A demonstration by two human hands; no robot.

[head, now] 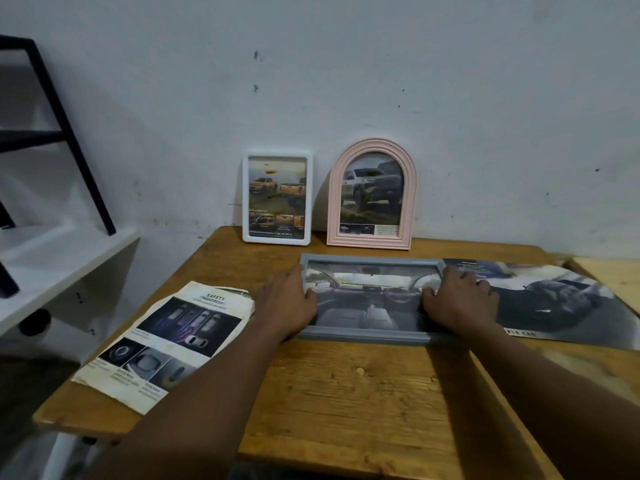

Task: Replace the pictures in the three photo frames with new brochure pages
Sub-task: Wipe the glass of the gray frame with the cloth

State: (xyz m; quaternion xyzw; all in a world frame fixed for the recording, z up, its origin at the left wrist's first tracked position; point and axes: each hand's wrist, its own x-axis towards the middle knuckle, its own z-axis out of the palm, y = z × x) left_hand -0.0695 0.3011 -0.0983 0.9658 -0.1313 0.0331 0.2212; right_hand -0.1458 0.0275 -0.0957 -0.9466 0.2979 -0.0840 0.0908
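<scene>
A grey rectangular photo frame (367, 332) lies flat on the wooden table (346, 382) with a car-interior picture in it. My left hand (289, 303) grips its left edge and my right hand (460, 299) grips its right edge, thumbs over the picture. The frame lies partly on a large open brochure spread (561, 303) showing a dark car. A white rectangular frame (277, 199) with yellow trucks and a pink arched frame (372, 195) with a grey truck lean upright against the wall behind.
A worn brochure (166, 341) headed SAFETY lies at the table's left front. A white shelf (52, 268) with a black metal stand (69, 133) is to the left. Another wooden surface (613, 275) adjoins on the right.
</scene>
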